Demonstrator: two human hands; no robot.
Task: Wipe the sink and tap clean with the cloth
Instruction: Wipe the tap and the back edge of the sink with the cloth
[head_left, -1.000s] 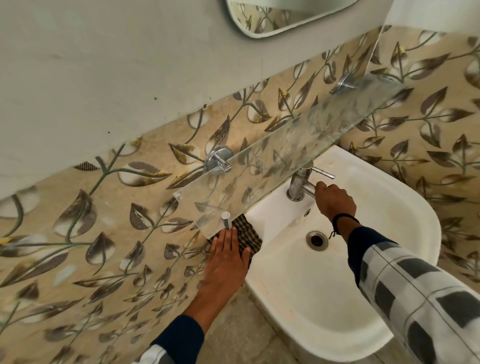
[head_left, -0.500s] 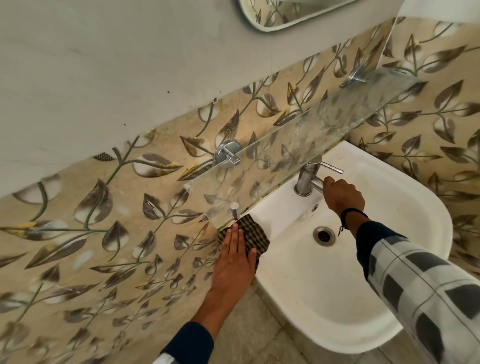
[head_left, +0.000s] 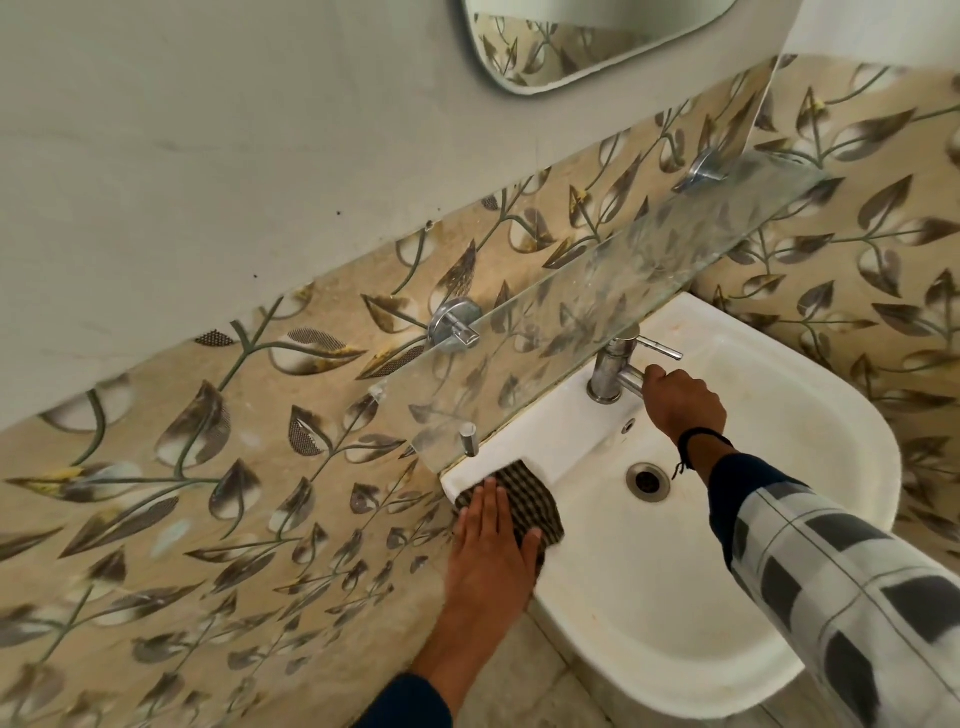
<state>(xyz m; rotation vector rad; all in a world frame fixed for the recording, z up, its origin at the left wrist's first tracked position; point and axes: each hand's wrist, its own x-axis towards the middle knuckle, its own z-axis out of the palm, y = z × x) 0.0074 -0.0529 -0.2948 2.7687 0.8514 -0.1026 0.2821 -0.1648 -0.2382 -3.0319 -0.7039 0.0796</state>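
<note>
The sink (head_left: 831, 467), white and wall-mounted, is taken as the reference. The tap (head_left: 608, 374) is found at the middle of the sink's rear ledge, its body standing upright. Its spout is directed forward over the basin, and a thin lever projects sideways from the top of the body toward the sink's right. The end of the spout is gripped by the right hand (head_left: 680, 402), whose fingers are curled round it; a dark cord (head_left: 701, 439) is worn at that wrist.

The checked cloth (head_left: 535, 499) is laid flat on the sink's left rear corner, with its longer side set roughly along the left rim. It is pressed down by the left hand (head_left: 488, 551), fingers straight and held together; part of the cloth is exposed beyond the fingertips and thumb.

The drain (head_left: 648, 482) is seen in the basin floor, in front of the tap. A glass shelf (head_left: 597, 291) is fixed to the wall above the sink's rear ledge.
</note>
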